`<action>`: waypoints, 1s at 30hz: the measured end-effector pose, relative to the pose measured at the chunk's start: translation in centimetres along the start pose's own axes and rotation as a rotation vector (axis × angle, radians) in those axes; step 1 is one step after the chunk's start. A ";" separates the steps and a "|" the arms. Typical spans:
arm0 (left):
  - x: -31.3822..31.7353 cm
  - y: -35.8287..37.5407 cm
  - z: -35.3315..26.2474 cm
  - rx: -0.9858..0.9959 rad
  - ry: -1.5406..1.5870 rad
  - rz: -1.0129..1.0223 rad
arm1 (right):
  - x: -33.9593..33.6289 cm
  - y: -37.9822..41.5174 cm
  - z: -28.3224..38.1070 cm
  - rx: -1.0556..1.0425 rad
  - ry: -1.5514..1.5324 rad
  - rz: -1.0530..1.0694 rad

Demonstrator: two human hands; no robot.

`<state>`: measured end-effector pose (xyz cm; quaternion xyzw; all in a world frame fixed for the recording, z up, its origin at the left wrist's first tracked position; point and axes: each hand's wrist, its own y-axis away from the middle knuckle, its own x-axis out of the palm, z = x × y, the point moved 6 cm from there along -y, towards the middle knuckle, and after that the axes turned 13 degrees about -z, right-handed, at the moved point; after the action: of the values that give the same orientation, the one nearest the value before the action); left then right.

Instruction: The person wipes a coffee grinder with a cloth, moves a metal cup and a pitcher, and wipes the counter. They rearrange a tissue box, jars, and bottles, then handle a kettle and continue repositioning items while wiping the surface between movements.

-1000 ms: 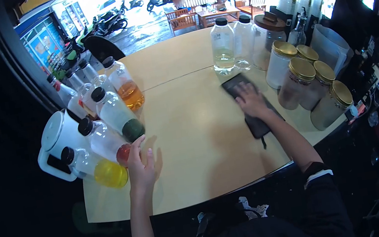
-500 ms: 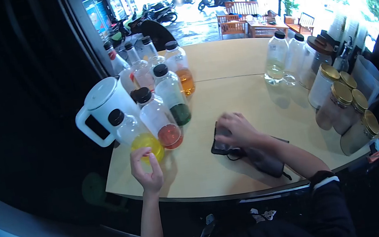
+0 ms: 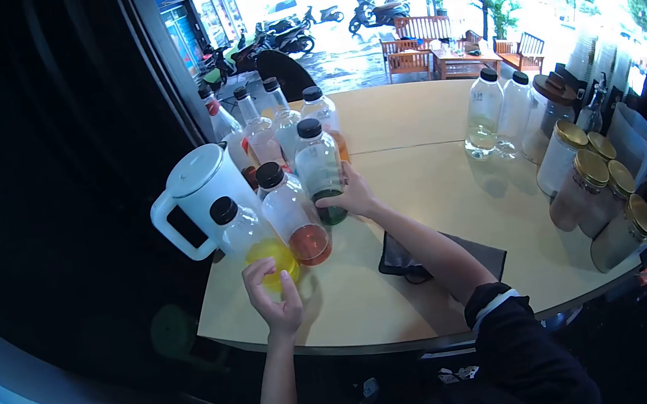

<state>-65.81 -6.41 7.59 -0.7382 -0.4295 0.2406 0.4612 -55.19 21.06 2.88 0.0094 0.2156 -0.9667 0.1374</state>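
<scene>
My right hand (image 3: pixel 352 195) reaches across to a clear bottle with a black cap and green liquid (image 3: pixel 319 164), thumb across its front and fingers round its right side low down. In front of a bottle of yellow liquid (image 3: pixel 254 238) is my left hand (image 3: pixel 274 294), its thumb and curled fingers apart with nothing between them. Between those two bottles stands one with red liquid (image 3: pixel 298 221). Under my right forearm lie a dark pouch-like item (image 3: pixel 397 256) and a dark cloth (image 3: pixel 484 251).
A white lidded pitcher (image 3: pixel 207 191) stands left of the bottles, with several more bottles behind. At the table's right are two black-capped bottles (image 3: pixel 485 113), several gold-lidded jars (image 3: pixel 589 170) and stacked cups (image 3: pixel 584 59). The table's front edge (image 3: pixel 347 352) is close to my body.
My right hand has left the dark item and moved up and left to the green-liquid bottle, closing round it. My left hand keeps its place by the yellow one. The view has shifted slightly.
</scene>
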 end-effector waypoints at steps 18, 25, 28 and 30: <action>7.1 0.5 0.5 0.096 0.039 0.219 | -9.1 -7.2 -2.2 0.073 0.280 -0.398; 6.6 0.7 1.2 0.078 0.025 0.207 | -9.0 -8.4 -3.2 0.014 0.305 -0.426; 6.1 0.3 1.0 0.081 0.018 0.186 | -8.9 -8.5 -3.4 -0.006 0.319 -0.450; 5.6 0.1 0.9 0.097 0.007 0.172 | -8.9 -8.6 -3.5 -0.008 0.317 -0.434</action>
<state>-63.55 -1.17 7.36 -0.7501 -0.3507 0.2972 0.4755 -49.12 32.38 3.94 0.1135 0.2353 -0.9591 -0.1086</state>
